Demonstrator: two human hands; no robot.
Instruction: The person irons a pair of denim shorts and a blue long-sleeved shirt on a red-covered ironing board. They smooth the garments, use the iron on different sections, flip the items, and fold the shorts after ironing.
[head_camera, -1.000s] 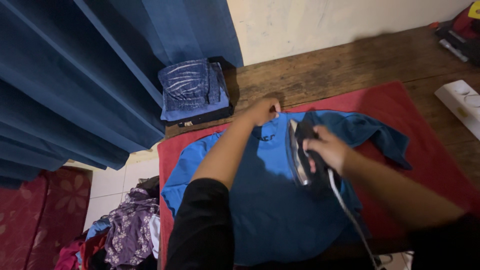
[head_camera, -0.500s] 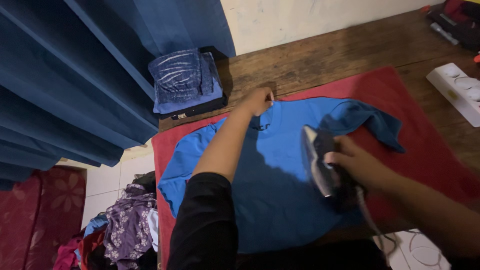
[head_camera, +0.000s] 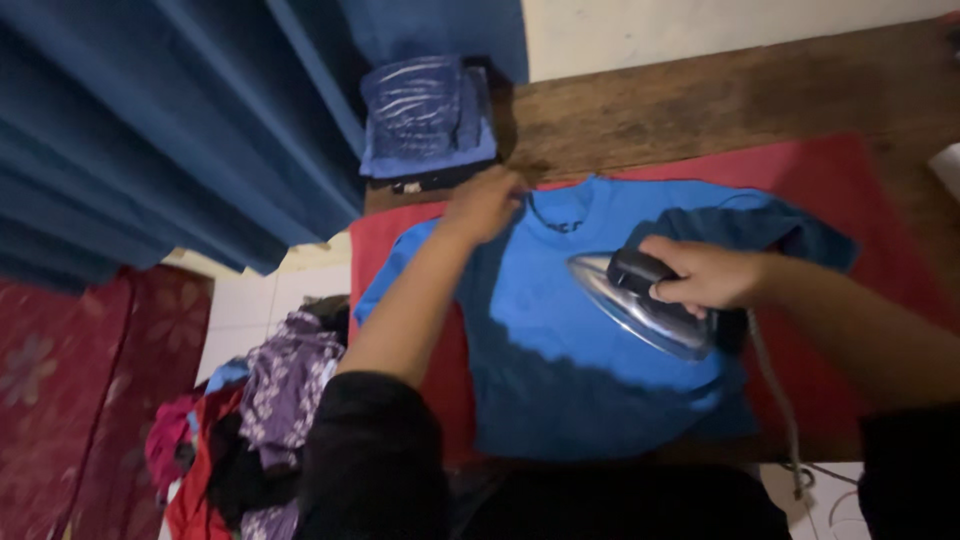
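Note:
A blue T-shirt (head_camera: 560, 350) lies spread on a red cloth (head_camera: 850, 190) over a wooden table (head_camera: 700, 110). My left hand (head_camera: 487, 203) pinches the shirt near its collar, at the shoulder. My right hand (head_camera: 702, 275) grips the black handle of a clothes iron (head_camera: 640, 310), whose shiny soleplate is tilted up and turned toward the left, over the middle of the shirt. The iron's cord (head_camera: 780, 400) trails down toward the table's near edge.
A stack of folded blue clothes (head_camera: 425, 120) sits at the table's far left corner, beside dark blue curtains (head_camera: 170, 130). A heap of mixed clothes (head_camera: 250, 420) lies on the floor to the left, next to a red flowered mat (head_camera: 70, 400).
The view has swung to the right. My right hand has turned the iron so that its tip points left and brought it back toward the shirt's middle. My left hand stays at the collar.

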